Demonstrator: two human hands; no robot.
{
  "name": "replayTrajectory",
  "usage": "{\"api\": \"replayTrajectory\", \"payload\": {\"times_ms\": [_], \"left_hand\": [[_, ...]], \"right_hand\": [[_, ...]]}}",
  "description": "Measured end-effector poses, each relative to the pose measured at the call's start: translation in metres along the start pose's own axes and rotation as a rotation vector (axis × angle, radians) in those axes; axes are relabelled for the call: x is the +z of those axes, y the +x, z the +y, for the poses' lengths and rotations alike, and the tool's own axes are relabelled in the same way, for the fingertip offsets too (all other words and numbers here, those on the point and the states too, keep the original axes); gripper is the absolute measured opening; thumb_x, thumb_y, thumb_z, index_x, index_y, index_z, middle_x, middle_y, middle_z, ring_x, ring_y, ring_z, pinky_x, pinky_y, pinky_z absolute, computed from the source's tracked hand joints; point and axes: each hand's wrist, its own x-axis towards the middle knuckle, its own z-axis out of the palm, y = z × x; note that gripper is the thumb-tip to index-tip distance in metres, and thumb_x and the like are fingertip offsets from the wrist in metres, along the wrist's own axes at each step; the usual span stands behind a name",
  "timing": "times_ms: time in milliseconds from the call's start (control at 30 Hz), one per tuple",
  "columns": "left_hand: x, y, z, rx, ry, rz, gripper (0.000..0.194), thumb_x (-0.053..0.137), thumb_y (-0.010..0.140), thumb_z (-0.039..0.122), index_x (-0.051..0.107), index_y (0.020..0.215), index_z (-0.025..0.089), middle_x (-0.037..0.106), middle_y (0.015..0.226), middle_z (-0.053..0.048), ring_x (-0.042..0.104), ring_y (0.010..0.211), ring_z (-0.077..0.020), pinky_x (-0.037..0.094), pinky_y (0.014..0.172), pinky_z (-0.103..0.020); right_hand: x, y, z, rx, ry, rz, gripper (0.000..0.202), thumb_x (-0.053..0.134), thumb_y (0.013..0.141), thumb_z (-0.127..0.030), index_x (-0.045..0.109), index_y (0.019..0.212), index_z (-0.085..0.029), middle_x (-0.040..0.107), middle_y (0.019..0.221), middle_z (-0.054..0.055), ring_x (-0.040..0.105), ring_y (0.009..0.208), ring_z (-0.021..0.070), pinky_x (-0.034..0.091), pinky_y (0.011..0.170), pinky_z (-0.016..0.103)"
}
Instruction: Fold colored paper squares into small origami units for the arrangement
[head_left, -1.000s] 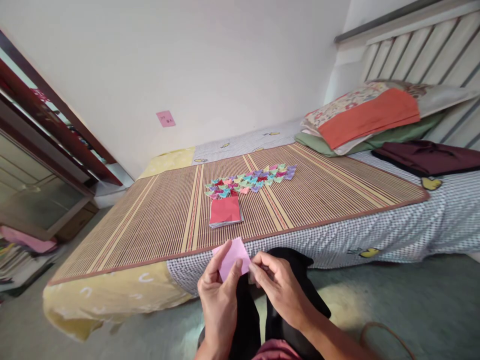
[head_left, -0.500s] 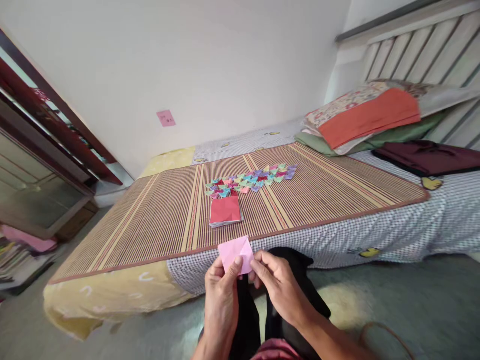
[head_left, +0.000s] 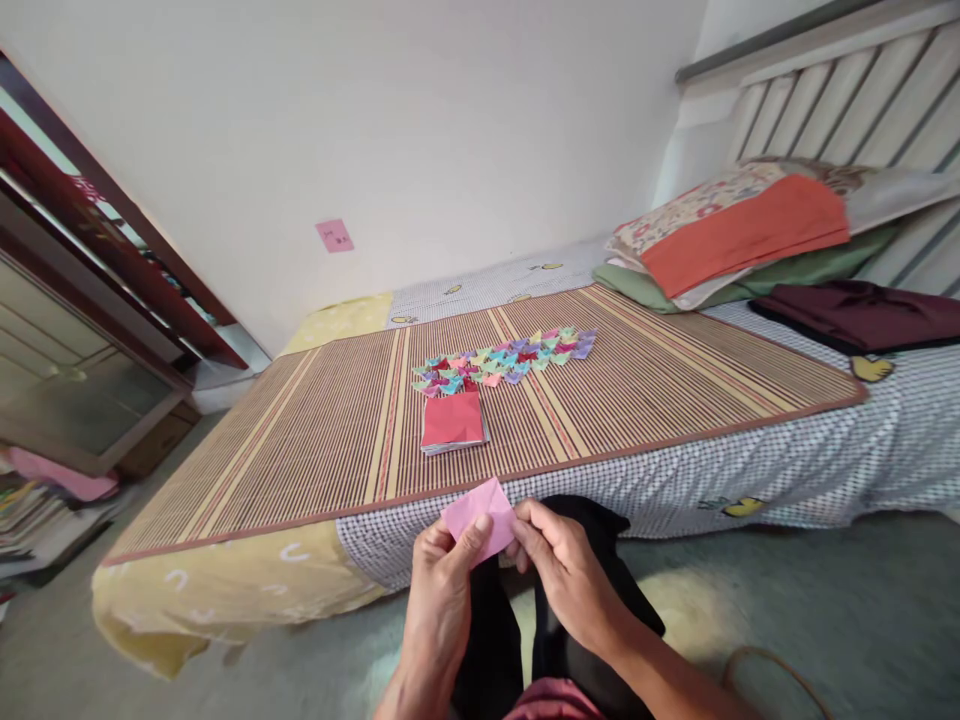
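A small pink sheet of folded paper [head_left: 480, 512] is held up in front of me, just off the bed's near edge. My left hand [head_left: 444, 575] is closed on its left side, thumb lying on the paper's face. Thumb and fingers of my right hand [head_left: 551, 550] pinch its right corner. Beyond the paper, a stack of square paper [head_left: 453, 420] with a red sheet on top lies on the striped mat. Several small folded paper pieces [head_left: 517, 358] in many colours stand in rows behind the stack.
The striped mat [head_left: 322, 440] covers most of the bed. Folded bedding [head_left: 742, 235] and a dark maroon folded item [head_left: 862, 312] lie at the right. A pink note [head_left: 334, 236] is on the wall. A cabinet [head_left: 67, 360] stands at the left.
The pink paper has turned a little and shifted slightly right, with both hands still on it. The stack and the folded pieces lie as before.
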Motion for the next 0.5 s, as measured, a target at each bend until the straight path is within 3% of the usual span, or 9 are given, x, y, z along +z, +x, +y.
{"api": "replayTrajectory", "payload": {"times_ms": [300,400,500], "left_hand": [[-0.019,0.004,-0.005,0.09,-0.03,0.237,0.033,0.092,0.075,0.043,0.075,0.073,0.015,0.067,0.065,0.0,0.055,0.062,-0.013,0.048,0.065,-0.025],[-0.022,0.007,-0.003,0.051,-0.123,0.233,0.039,0.096,0.07,0.042,0.067,0.065,0.017,0.064,0.061,0.002,0.054,0.059,-0.0122,0.05,0.067,-0.026],[-0.018,0.007,-0.003,-0.003,-0.15,0.119,0.037,0.095,0.071,0.042,0.068,0.069,0.017,0.064,0.065,0.001,0.058,0.061,-0.0139,0.052,0.07,-0.029]], "right_hand": [[-0.003,-0.001,0.001,0.027,-0.065,-0.052,0.038,0.044,0.111,-0.041,0.051,0.078,-0.024,0.057,0.067,-0.003,0.057,0.061,0.0146,0.045,0.064,0.025],[-0.004,0.0,0.001,0.063,-0.037,-0.068,0.039,0.045,0.11,-0.043,0.05,0.078,-0.023,0.058,0.068,-0.003,0.058,0.061,0.0147,0.045,0.063,0.025],[-0.004,0.001,0.002,0.076,-0.021,-0.054,0.04,0.045,0.11,-0.046,0.051,0.077,-0.023,0.058,0.067,-0.003,0.057,0.06,0.0147,0.045,0.062,0.025]]}}
